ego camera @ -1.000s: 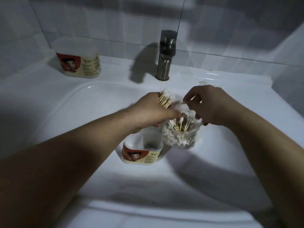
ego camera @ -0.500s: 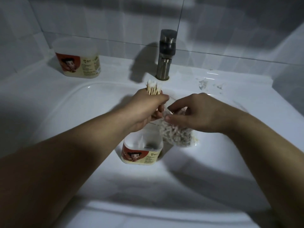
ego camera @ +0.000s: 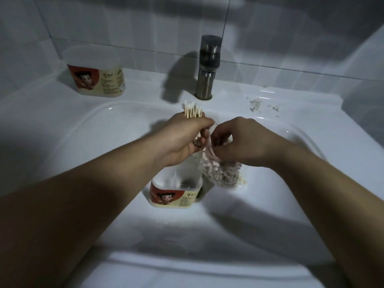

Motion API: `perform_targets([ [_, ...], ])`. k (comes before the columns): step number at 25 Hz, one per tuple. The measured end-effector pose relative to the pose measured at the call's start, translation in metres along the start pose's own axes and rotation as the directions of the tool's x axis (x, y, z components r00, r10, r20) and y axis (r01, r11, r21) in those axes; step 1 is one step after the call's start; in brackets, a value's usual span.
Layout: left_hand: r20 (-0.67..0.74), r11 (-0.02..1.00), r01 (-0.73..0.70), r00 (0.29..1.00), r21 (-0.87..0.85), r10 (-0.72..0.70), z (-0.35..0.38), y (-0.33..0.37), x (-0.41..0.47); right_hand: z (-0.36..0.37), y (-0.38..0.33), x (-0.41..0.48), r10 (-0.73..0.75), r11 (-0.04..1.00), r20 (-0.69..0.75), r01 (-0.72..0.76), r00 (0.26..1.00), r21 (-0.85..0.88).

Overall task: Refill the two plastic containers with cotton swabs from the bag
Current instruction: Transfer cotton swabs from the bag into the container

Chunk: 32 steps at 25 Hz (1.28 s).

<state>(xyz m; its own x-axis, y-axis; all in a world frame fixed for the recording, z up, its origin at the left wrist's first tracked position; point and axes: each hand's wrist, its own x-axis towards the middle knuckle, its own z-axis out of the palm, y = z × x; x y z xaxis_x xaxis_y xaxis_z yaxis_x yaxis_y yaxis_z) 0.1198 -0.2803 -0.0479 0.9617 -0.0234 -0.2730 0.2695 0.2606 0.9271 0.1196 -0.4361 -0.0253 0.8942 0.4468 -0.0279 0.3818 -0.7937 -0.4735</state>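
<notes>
My left hand [ego camera: 185, 138] grips a bundle of wooden-stick cotton swabs [ego camera: 192, 110], their white tips sticking up above my fist. My right hand [ego camera: 241, 140] pinches the top of a clear plastic bag [ego camera: 220, 173] full of swabs, which hangs down into the basin. Just below my left hand, an open plastic container [ego camera: 176, 190] with a red cartoon label stands in the sink. A second container [ego camera: 97, 76] with the same label stands on the back left ledge; its top is too dim to make out.
A white sink basin [ego camera: 104, 142] fills the view, with a metal faucet [ego camera: 207, 67] at the back centre. Small white scraps [ego camera: 261, 104] lie on the ledge to the faucet's right. Tiled walls rise behind.
My left hand has turned the swab bundle upright and lifted it slightly. My right hand has dropped onto the bag's top, and the bag has collapsed from open and upright to sagging.
</notes>
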Motion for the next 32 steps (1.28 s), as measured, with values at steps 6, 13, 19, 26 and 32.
perform_targets([
  [6,-0.085,0.821,-0.470,0.850,0.323,0.520,-0.005,0.010,-0.001,-0.005,0.003,0.005,0.118,0.984,-0.171,-0.092,0.978,0.154],
  [13,0.044,0.677,-0.381,0.888,0.629,0.459,-0.007,0.002,0.001,-0.011,0.007,0.006,0.076,0.987,-0.340,-0.022,0.937,0.162],
  [19,0.052,0.674,-0.328,0.917,0.662,0.395,-0.009,0.002,0.001,-0.013,0.011,0.010,0.120,0.962,-0.427,0.002,0.896,0.273],
  [26,0.037,0.646,-0.288,0.927,0.707,0.373,-0.010,0.006,-0.001,-0.013,0.008,0.008,0.061,0.963,-0.442,0.063,0.895,0.261],
  [32,0.035,0.534,-0.311,0.885,0.786,0.464,-0.009,0.009,-0.005,-0.017,0.008,0.005,0.014,0.980,-0.412,0.069,0.911,0.185],
])
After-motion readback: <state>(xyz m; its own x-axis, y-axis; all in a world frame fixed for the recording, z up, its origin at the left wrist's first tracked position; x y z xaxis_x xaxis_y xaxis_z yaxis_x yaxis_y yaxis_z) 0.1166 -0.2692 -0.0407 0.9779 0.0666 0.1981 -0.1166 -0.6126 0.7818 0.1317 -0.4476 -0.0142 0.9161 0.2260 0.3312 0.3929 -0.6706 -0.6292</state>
